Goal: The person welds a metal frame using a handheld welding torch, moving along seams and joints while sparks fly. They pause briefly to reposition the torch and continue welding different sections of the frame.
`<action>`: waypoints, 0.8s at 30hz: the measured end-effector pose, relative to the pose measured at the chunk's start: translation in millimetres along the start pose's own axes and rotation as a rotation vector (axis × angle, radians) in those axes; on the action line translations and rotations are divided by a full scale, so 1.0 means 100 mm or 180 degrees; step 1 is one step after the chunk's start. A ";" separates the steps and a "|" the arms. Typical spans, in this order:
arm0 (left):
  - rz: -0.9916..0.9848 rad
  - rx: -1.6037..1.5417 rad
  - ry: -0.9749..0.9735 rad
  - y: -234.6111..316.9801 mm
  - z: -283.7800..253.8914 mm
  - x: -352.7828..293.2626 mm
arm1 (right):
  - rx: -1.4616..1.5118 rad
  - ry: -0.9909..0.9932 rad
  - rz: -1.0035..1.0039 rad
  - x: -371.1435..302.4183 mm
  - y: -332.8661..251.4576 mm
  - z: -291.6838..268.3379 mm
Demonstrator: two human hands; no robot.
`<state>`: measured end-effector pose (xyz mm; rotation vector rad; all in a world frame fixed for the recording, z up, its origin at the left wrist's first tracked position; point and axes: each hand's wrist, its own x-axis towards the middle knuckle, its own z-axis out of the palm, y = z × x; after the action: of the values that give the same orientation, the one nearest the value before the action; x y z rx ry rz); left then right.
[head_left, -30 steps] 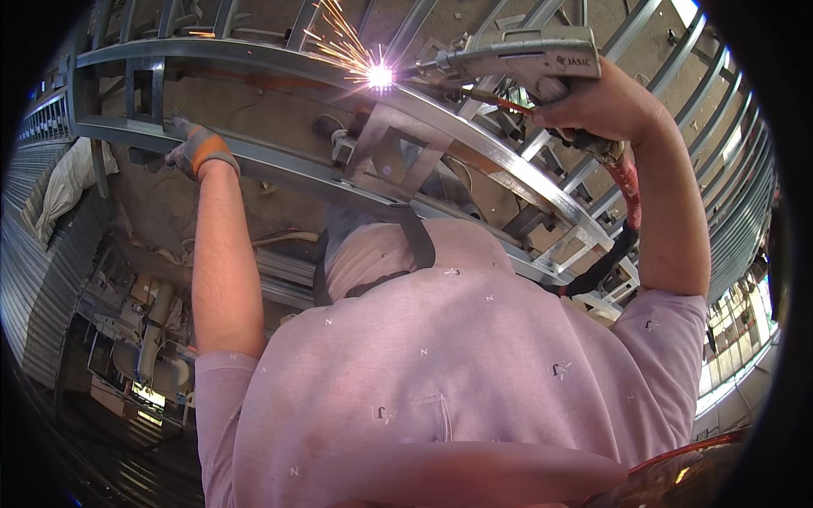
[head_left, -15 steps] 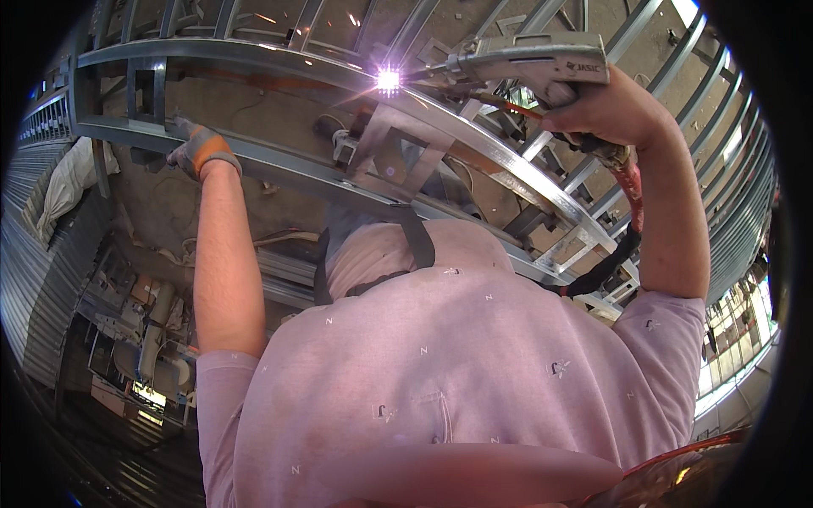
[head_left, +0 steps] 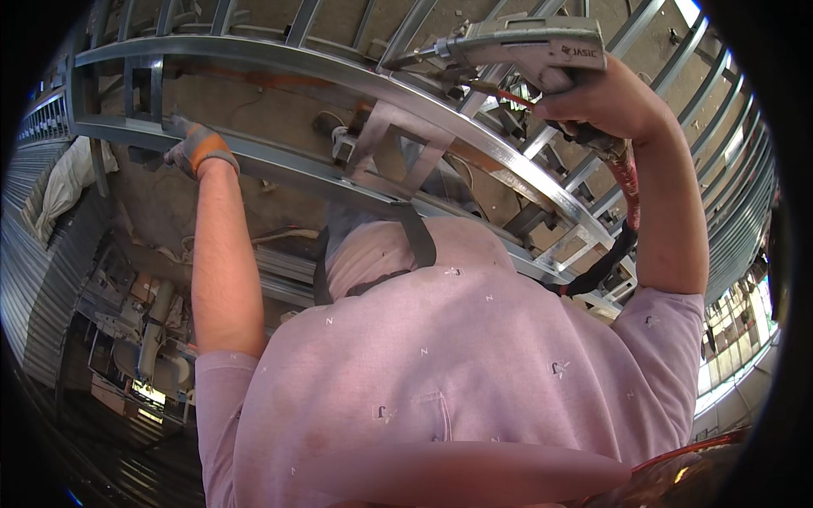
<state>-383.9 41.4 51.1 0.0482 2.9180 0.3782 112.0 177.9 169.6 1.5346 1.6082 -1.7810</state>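
Note:
My right hand [head_left: 603, 100], bare, grips the handle of a grey pistol-shaped welding gun [head_left: 533, 44]. Its nozzle [head_left: 415, 57] points left, with the tip at the curved steel rail [head_left: 339, 66] of a metal frame; no arc glows there. A thin feed tube [head_left: 508, 95] runs beneath the gun's barrel. In a grey and orange glove, my left hand [head_left: 203, 149] is closed on the straight steel rail [head_left: 284, 167] nearer to me, at the frame's left part. A small rectangular steel piece [head_left: 428, 127] bridges the two rails; the gun tip is just above it.
Several parallel bars [head_left: 682, 63] extend beyond the curved rail and along the right. The gun's dark cable [head_left: 605, 267] hangs beside my right arm. Corrugated metal sheet [head_left: 34, 279] and white cloth [head_left: 72, 186] are at left, above machinery [head_left: 157, 339]. A shoe [head_left: 326, 125] shows through the frame.
The bright arc and sparks at the gun's tip have gone out. The gun and my right hand have shifted slightly up and left. My left hand keeps its hold on the rail.

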 end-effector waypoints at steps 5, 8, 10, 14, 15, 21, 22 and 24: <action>0.0020 0.0001 0.0014 -0.05 0.03 0.09 | 0.0062 0.0068 -0.0285 0.00 -0.03 0.05; 0.0003 0.0110 0.0084 -0.08 0.07 0.14 | 0.0051 0.0143 -0.0359 -0.01 -0.05 0.07; -0.0023 0.0089 0.0028 -0.01 0.03 0.05 | 0.0019 0.0209 -0.0384 -0.02 -0.03 0.09; -0.0131 0.0006 -0.0062 0.03 -0.01 -0.01 | -0.0060 0.0150 -0.0276 -0.01 -0.04 0.08; -0.0158 0.0028 -0.0033 0.04 -0.01 -0.02 | -0.0046 0.0109 -0.0237 -0.01 -0.05 0.07; -0.0036 -0.0155 -0.0094 0.01 0.03 0.01 | -0.0040 0.0259 -0.0349 -0.01 0.04 0.10; -0.0021 -0.0189 -0.0089 -0.05 0.04 0.08 | -0.0071 0.0273 -0.0426 -0.01 0.04 0.10; -0.0009 -0.0286 -0.0163 -0.18 0.11 0.24 | -0.0095 0.0284 -0.0386 -0.01 0.02 0.11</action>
<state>-405.1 27.7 31.4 0.0398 2.8465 0.4996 108.7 167.7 166.7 1.5540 1.7972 -1.7635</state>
